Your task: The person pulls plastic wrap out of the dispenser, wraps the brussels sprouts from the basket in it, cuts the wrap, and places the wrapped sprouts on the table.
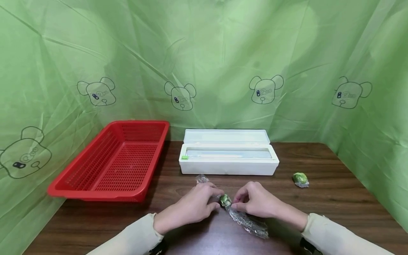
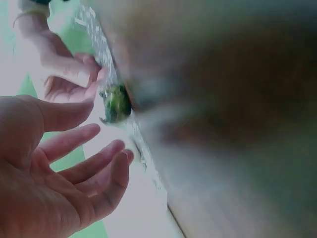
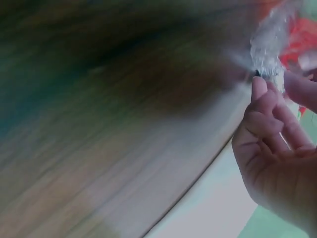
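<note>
A small green vegetable, like a Brussels sprout (image 1: 225,200), lies between my hands, with a long strip of crumpled plastic wrap (image 1: 250,224) trailing from both sides of it. My left hand (image 1: 196,203) is just left of the sprout (image 2: 117,103); its thumb and fingers are spread apart in the left wrist view. On the other side, my right hand (image 1: 255,200) has curled fingers and pinches the wrap's edge beside the sprout. In the right wrist view the wrap (image 3: 270,49) shows beyond the right fingertips, and the sprout is mostly hidden.
Behind the hands stands a white box (image 1: 227,167) with its lid raised and a green tab at its left. A red perforated basket (image 1: 138,193) occupies the left side. Another wrapped sprout (image 1: 300,179) lies to the right. Green sheeting (image 1: 220,53) surrounds the wooden table (image 1: 344,198).
</note>
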The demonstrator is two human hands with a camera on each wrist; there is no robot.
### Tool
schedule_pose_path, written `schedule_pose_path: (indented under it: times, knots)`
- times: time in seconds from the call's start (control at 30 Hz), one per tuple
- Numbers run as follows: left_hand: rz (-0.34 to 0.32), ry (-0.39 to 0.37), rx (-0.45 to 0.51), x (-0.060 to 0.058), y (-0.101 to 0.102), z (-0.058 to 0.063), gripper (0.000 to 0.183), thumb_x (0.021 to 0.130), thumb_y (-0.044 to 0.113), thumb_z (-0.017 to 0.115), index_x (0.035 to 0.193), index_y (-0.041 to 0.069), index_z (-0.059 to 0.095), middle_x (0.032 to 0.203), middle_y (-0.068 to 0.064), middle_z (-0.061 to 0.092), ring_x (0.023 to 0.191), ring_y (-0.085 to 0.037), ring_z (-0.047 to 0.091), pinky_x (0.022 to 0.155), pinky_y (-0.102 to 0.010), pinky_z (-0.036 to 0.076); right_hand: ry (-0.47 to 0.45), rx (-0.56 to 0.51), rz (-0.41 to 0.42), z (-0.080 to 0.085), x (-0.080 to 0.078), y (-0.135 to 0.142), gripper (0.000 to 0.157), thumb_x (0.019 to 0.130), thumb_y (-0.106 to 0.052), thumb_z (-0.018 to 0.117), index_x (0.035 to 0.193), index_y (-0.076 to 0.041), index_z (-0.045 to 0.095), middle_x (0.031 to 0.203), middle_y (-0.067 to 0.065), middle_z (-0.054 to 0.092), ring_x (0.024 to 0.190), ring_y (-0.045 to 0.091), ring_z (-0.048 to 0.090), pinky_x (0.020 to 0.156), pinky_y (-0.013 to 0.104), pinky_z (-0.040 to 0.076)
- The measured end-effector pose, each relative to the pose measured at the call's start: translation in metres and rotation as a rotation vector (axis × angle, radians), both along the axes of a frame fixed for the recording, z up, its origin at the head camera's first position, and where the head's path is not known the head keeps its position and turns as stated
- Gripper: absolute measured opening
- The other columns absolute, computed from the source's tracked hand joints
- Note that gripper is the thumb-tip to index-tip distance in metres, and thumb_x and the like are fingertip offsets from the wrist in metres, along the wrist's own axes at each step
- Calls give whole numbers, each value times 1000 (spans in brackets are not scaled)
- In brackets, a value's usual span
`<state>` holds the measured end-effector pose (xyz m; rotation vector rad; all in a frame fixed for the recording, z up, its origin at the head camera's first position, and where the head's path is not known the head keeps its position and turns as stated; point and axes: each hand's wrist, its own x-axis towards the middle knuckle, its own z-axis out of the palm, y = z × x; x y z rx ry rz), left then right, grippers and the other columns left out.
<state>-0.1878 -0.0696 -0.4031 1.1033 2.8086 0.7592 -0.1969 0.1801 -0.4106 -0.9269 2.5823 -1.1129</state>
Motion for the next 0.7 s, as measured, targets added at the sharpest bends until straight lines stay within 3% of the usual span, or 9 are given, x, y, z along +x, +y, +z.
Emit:
schedule_pose_path:
  times: [0.07,0.23,0.47,0.7]
  knots:
    - [-13,28,-8,8,-2,-1,41,95,12,79,135,8,72,131,-5,69,123,-19,63,106,-38,50,-11,-3,22,1,-2,8,7,87,-11,85,89,-17,81,77,-13,71,65,6,61,60,24,51]
    - [-35,86,-83,22,-7,-3,51,97,15,77,146,20,65,146,-10,57,132,-24,57,108,-42,49,-55,-11,102,2,-3,29,29,79,5,84,100,-15,81,91,-7,74,68,6,60,62,25,52]
    - [-24,57,-194,31,-4,-4,59,98,20,76,152,36,58,155,-12,47,142,-28,47,104,-56,50,17,-45,268,-3,0,39,40,76,9,84,108,-13,82,101,-5,71,77,8,63,64,27,55]
    - [-27,47,-175,30,-1,-8,52,99,25,75,149,32,62,152,-6,50,140,-22,48,103,-52,50,48,-57,310,-10,3,35,34,77,8,85,104,-14,84,101,-7,69,87,10,65,67,26,56]
